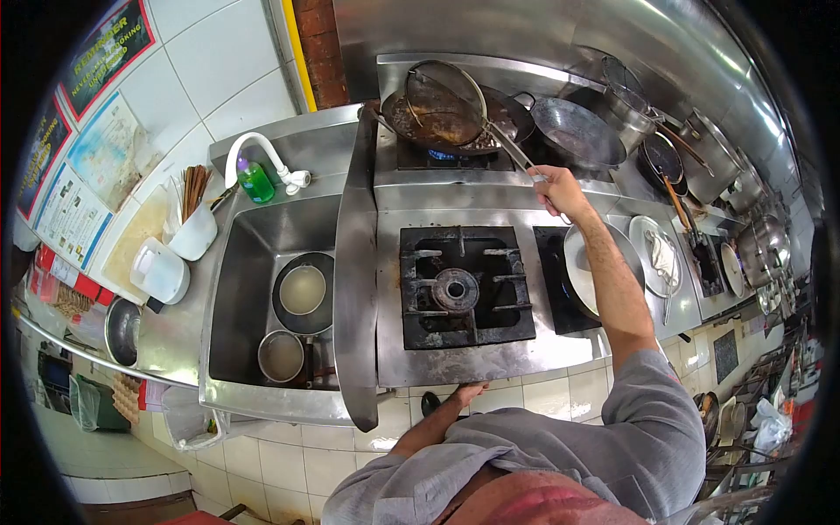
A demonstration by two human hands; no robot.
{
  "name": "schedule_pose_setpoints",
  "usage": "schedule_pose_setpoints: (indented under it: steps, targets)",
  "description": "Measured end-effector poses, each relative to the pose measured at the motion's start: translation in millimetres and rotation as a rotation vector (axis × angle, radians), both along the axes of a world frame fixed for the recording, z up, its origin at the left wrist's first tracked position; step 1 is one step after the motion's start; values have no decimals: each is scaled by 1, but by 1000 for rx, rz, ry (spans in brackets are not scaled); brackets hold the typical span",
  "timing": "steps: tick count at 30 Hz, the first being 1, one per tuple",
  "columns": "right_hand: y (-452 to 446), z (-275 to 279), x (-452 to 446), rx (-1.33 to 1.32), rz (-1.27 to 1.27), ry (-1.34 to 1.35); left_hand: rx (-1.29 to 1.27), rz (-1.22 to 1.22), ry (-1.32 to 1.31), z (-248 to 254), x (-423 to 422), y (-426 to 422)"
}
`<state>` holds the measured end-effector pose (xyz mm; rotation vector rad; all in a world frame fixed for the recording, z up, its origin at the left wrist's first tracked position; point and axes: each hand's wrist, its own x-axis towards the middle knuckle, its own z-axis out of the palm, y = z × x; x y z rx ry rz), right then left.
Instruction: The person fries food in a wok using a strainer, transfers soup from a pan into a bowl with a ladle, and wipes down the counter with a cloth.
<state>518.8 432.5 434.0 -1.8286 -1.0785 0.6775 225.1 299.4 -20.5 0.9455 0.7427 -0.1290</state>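
Note:
My right hand point(560, 193) is closed around the handle of a round mesh strainer point(483, 98). The strainer hangs tilted over a dark wok point(516, 109) on the back burner, where a blue flame point(444, 156) burns beneath. Inside the wok is brownish, shiny content, seen partly through the mesh. My left hand point(473, 392) is down at the front edge of the stove point(455, 374); its fingers are mostly hidden by that edge, so I cannot see what they touch. Between my hands sits an unlit front burner point(457, 290).
Another wok point(577, 133) stands right of the strainer, with pots point(713, 149) beyond. A large pale pan point(588, 271) lies under my right forearm, beside a plate with a cloth point(663, 254). To the left, a sink point(249, 271) holds two pans behind a metal divider point(357, 289).

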Motion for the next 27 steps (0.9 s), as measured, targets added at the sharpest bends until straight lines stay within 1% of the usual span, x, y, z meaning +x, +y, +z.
schedule_pose_setpoints:
  steps: [2, 4, 5, 7, 9, 11, 12, 13, 14, 15, 16, 18, 19, 22, 24, 27]
  targets:
    - [10, -8, -4, 11, -26, 24, 6, 1, 93, 19, 1, -1]
    - [23, -21, -1, 30, -53, 114, 10, -7, 73, 7, 4, -1]
    - [30, -26, 1, 30, -57, 116, 13, -10, 53, 2, 4, -2]
    - [44, -32, 0, 78, -60, 350, 6, -6, 85, 9, 5, -3]
    - [53, -27, -7, 102, -64, 402, 0, 2, 121, 7, 5, -3]
    - [60, -22, -13, 189, -96, 589, -3, 25, 106, 7, 5, -4]
    - [62, -18, -14, 202, -56, 708, -4, 25, 109, 8, 5, -4]
    - [63, -16, -16, 202, -58, 710, 11, -17, 174, 10, 6, -3]
    - [65, -12, -18, 207, -66, 804, 27, -59, 238, 11, 7, -2]
    - [67, -9, -21, 214, -74, 897, 28, -60, 238, 18, 6, -2]
    - [69, -8, -23, 216, -74, 895, 35, -58, 215, 25, 5, -1]
    - [72, -7, -25, 236, 41, 1098, 44, -55, 190, 29, 5, 0]
    - [73, -8, -26, 237, 42, 1097, 22, -33, 190, 30, 6, 0]
    - [70, -6, -35, 226, 140, 1328, -1, -20, 180, 23, 8, -1]
    - [72, -11, -38, 231, 125, 1321, -2, -31, 173, 22, 8, -2]
    - [80, -18, -40, 237, 107, 1313, -19, 19, 154, 19, 9, -1]
